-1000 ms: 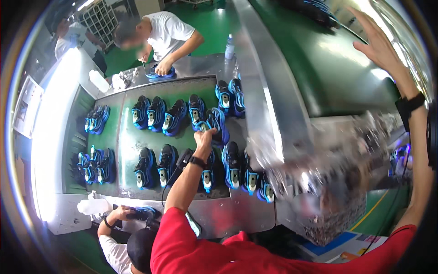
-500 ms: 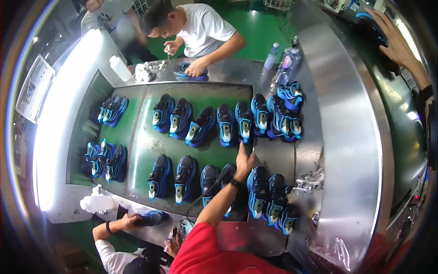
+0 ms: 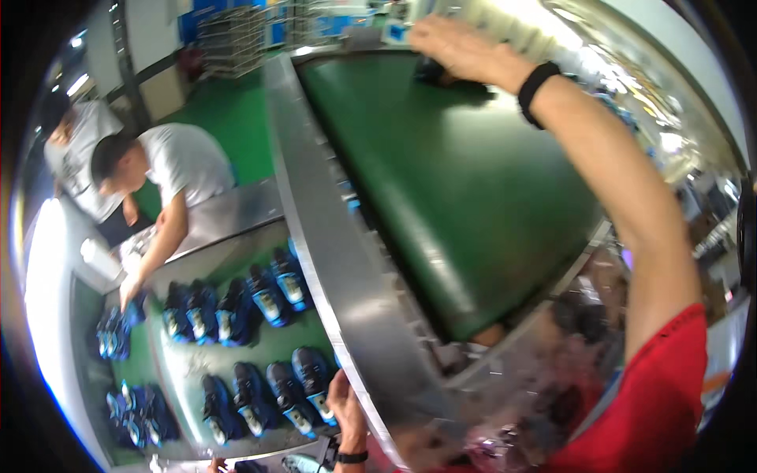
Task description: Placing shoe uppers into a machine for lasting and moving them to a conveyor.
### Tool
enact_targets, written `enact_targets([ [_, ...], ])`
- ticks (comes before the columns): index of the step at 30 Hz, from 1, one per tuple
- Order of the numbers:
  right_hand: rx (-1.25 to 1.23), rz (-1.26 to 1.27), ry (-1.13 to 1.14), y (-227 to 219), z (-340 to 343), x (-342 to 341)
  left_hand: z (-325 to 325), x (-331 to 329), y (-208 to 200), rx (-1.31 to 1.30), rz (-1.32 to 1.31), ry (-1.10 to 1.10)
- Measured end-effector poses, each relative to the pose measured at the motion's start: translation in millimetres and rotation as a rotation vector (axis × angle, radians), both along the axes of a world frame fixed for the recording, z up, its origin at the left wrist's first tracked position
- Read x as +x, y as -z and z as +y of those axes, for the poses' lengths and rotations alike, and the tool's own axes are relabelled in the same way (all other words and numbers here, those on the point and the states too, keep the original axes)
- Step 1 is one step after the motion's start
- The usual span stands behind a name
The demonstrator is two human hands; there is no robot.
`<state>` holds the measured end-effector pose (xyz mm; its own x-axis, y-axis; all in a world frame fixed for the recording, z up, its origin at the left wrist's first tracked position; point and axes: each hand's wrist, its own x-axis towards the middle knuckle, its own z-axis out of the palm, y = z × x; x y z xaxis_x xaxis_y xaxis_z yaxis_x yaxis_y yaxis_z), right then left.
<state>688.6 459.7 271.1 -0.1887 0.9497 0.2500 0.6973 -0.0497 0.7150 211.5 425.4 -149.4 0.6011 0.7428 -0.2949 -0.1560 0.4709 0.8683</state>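
Our right hand (image 3: 459, 51) is at a dark object (image 3: 430, 71) over the green belt (image 3: 449, 189); our left hand (image 3: 345, 404) is beside a blue-black shoe (image 3: 311, 377). We cannot tell either grip.

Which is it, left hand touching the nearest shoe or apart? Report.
Cannot tell: the head view shows the left hand beside the shoe, their edges blurring together.
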Motion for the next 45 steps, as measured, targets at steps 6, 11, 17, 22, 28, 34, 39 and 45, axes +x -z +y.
enact_targets([
  [6, 0.075, -0.242, 0.167, -55.4, -66.0, -49.7, -20.7, -20.7, -50.6, 0.056, 0.096, 0.167],
  [11, 0.648, 0.413, 0.496, -142.7, -204.3, -159.5, -84.7, -7.6, -118.3, -0.093, -0.168, 0.752],
  [17, 0.998, 0.751, 0.561, -160.0, -389.9, -296.9, -191.6, 45.7, -237.4, -0.467, -0.727, 1.353],
  [22, 0.989, 0.946, 0.660, -70.0, -543.7, -383.2, -316.5, 26.0, -305.9, -0.886, -0.669, 1.688],
  [28, 1.685, 0.900, 0.845, 81.2, -684.6, -574.6, -444.0, -52.1, -246.9, -0.725, -0.350, 1.912],
  [34, 2.225, 1.197, 0.503, 159.8, -705.9, -797.2, -587.7, -157.1, -246.7, -0.250, -0.454, 2.055],
  [39, 2.829, 0.411, 0.868, 201.8, -755.5, -883.9, -689.5, -252.3, -215.1, 0.219, -0.545, 2.288],
  [45, 2.815, -0.169, 1.035, 238.3, -804.3, -1009.2, -841.3, -305.6, -184.0, 0.300, -0.489, 2.582],
])
